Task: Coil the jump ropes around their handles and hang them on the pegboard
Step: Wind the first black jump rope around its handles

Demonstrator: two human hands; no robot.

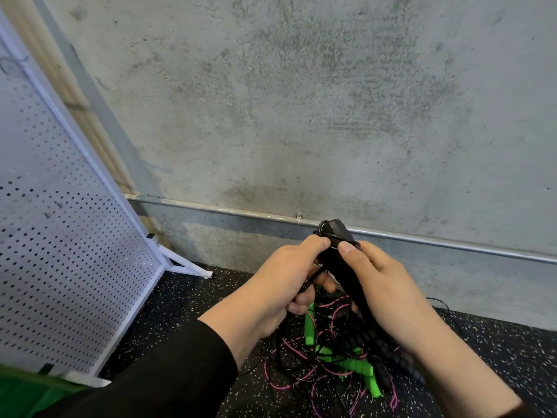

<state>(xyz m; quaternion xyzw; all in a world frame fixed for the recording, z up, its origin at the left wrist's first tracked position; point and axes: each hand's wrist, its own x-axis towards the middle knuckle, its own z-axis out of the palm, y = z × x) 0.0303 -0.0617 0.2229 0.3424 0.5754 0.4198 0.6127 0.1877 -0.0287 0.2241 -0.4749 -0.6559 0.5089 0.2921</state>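
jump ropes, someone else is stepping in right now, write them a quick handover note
Left hand: grips the thin black cord beside the handles.
Right hand: grips the black jump rope handles, thumb near the top, cord looped over the upper end.
Pile of tangled ropes on the speckled floor below the hands: green handles, pink-and-black cords, thin black cords.
White pegboard stands to the left; no rope hangs on the part in view.
Done: coiling of the black rope has started.
Left: finish this coil, hang it, then coil and hang the rest.

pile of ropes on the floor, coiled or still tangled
Tangled: the pile of ropes lies in loose crossing loops of black and pink cord on the floor, green handles scattered through it.
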